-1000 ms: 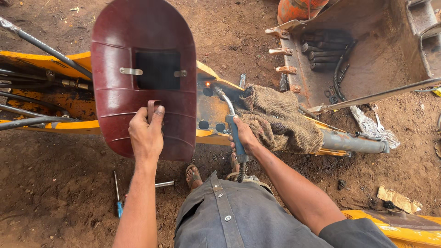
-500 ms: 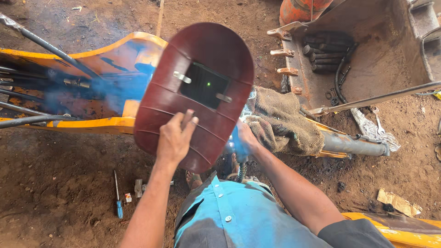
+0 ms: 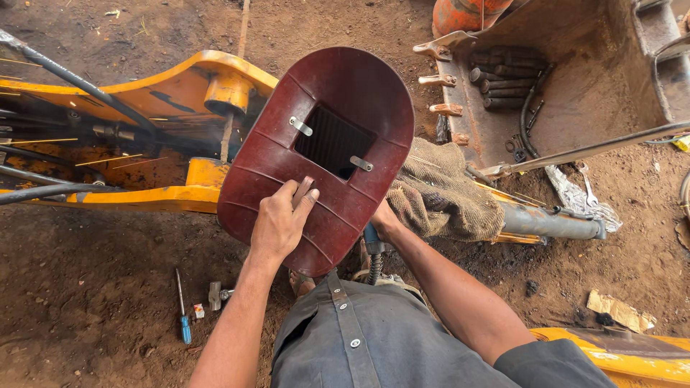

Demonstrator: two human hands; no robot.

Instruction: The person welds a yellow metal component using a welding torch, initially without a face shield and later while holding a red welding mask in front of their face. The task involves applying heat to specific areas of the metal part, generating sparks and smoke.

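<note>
My left hand [image 3: 280,223] grips the handle of a dark red welding shield [image 3: 320,154], held tilted over the work with its dark glass window facing me. My right hand [image 3: 384,223] is mostly hidden behind the shield's lower edge; it is closed on the blue handle of an electrode holder [image 3: 372,241] with a coiled cable below it. Under the shield lies a yellow excavator arm [image 3: 154,100] with black hoses. A brown sackcloth [image 3: 442,190] is draped over the arm just right of my right hand.
A rusty excavator bucket [image 3: 575,93] with teeth and loose pins stands at the upper right. A blue-handled screwdriver [image 3: 183,312] and a small hammer [image 3: 215,294] lie on the dirt at lower left. A grey cylinder rod [image 3: 550,223] runs to the right.
The shield has swung right and tilted. The blue arc glow seen half a second ago is gone, and the yellow arm's pivot is uncovered.
</note>
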